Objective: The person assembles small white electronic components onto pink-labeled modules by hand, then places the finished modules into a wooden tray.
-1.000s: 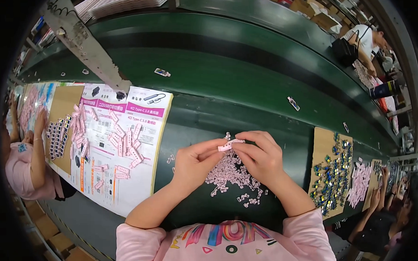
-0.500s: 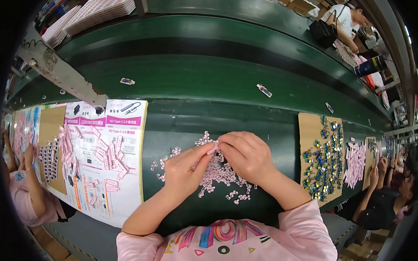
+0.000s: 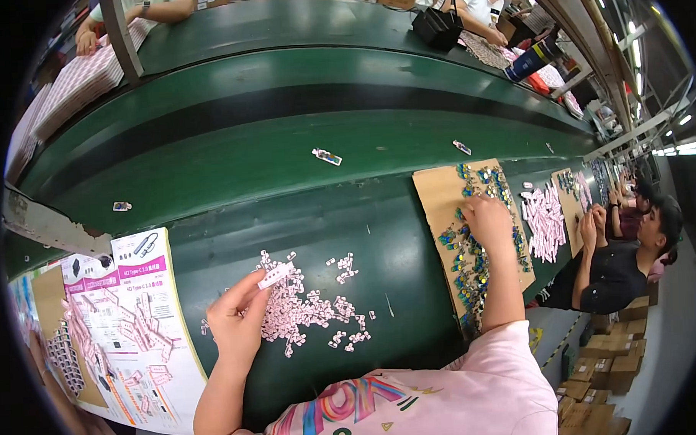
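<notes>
My left hand (image 3: 236, 317) pinches a small pale pink plastic piece (image 3: 276, 276) between thumb and fingers, above a heap of several like pink pieces (image 3: 309, 311) on the green table. Off to the right, my right hand (image 3: 487, 216) reaches onto a brown cardboard sheet (image 3: 439, 195) and rests with bent fingers on the small blue and yellow parts (image 3: 464, 263) spread over it. Whether those fingers hold a part is hidden.
A white and pink printed sheet (image 3: 141, 324) with pink pieces lies at my left. The green conveyor belt (image 3: 284, 154) carries a few small items (image 3: 327, 156). Another cardboard with pink parts (image 3: 545, 220) and a seated person (image 3: 633, 246) are to the right. Cardboard boxes (image 3: 606, 362) stand on the floor.
My hands were together over the pink heap. Now my right hand has swung out to the cardboard with blue parts, while the left stays holding the pink piece. The view turned right.
</notes>
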A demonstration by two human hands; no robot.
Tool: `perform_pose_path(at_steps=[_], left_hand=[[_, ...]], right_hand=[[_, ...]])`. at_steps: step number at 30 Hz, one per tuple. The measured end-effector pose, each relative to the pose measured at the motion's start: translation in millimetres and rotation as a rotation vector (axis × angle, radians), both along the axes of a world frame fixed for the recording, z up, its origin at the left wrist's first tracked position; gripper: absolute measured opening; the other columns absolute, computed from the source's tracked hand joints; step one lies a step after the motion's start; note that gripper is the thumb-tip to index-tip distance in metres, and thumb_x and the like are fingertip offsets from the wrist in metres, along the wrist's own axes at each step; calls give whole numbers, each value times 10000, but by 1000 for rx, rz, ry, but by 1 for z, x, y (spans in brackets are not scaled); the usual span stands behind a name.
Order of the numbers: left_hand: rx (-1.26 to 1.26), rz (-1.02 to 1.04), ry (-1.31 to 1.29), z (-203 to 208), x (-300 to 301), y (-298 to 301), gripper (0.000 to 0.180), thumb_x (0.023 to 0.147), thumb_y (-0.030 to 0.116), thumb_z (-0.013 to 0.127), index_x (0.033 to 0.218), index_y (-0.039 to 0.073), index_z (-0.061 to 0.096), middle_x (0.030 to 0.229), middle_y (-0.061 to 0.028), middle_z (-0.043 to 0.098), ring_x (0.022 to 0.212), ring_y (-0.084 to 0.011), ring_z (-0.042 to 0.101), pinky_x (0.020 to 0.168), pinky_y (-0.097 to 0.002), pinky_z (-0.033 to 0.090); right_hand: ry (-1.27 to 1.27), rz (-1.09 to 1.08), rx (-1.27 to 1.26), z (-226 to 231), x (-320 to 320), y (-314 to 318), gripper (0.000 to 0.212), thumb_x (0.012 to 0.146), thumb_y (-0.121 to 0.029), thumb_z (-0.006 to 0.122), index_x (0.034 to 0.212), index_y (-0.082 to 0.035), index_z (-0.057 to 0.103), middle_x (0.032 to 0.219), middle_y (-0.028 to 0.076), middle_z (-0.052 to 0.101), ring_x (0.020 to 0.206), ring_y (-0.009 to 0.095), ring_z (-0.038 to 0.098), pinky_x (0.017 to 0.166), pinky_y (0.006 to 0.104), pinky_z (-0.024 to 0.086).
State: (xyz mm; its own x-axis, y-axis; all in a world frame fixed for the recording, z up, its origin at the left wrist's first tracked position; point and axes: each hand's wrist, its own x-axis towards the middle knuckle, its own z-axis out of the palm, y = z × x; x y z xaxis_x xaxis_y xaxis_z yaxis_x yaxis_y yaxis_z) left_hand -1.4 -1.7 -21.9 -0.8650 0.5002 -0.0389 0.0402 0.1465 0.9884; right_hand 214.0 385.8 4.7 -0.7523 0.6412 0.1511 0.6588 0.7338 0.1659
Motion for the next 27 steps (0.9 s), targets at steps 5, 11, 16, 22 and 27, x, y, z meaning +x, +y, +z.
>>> perform_pose_path(at_steps=[5,11,16,22,27], left_hand=[[35,-1,-14,-7,2,2,308,805,-71,710,1104,2,729,907,-108,755,727,-107,673,660,-204,523],[31,-54,7,-1,6,1,313,808,-68,713,1111,5,726,919,-102,750,737,-98,665,668,-201,524],[73,-72,-94,-4,6,3,307,829,-57,702,1127,16,719,916,-78,736,742,-81,647,684,-194,523],[89,-89,-283,11,8,5,326,839,-82,687,1152,5,707,929,-82,747,725,-56,645,624,-151,485],[111,-120,-304,11,5,4,321,846,-75,687,1154,12,710,914,-64,748,694,-36,621,602,-143,467]], right_hand=[[157,-183,-271,-6,27,2,175,839,-145,652,973,-79,741,947,95,708,817,302,668,731,377,531],[301,-139,-409,-13,22,2,174,841,-124,676,997,-88,743,949,80,709,787,260,666,718,348,525],[417,-3,-445,3,-20,-30,186,840,-55,678,1015,-56,740,956,75,718,782,218,665,705,317,520],[644,461,-964,24,-89,-144,234,829,32,693,1056,-6,731,889,61,730,741,170,651,679,272,508],[561,683,-1102,13,-117,-176,259,773,-18,768,1030,-50,758,853,45,719,693,158,618,637,259,486]])
